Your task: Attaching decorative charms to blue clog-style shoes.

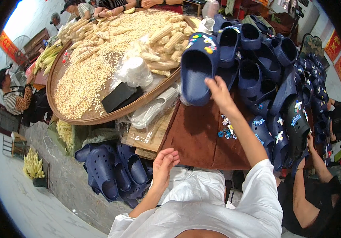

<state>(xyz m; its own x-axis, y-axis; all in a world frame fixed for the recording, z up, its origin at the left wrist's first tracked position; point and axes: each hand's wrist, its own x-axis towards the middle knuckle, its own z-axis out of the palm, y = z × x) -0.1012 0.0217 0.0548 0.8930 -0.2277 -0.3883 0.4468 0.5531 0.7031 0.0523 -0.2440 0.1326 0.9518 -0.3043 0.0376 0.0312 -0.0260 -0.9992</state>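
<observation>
My right hand (220, 93) grips the near right edge of a navy clog (197, 73) with colourful charms on its toe. The clog is tilted, its footbed facing me, and a dark shadow falls on the brown cloth (202, 139) below it. Beside my right forearm, several small loose charms (227, 127) lie on the cloth. My left hand (164, 166) hovers over my lap at the table's front edge, loosely curled with nothing seen in it. A heap of navy clogs (254, 75) rises to the right, some with charms attached.
A large round woven tray (87, 119) holds corn kernels, cobs and a black phone (120, 97). Near it lies a white shoe in plastic (154, 108). More navy clogs (107, 170) hang low at the left. Other people sit around; one person's arm (305, 182) reaches in at the right.
</observation>
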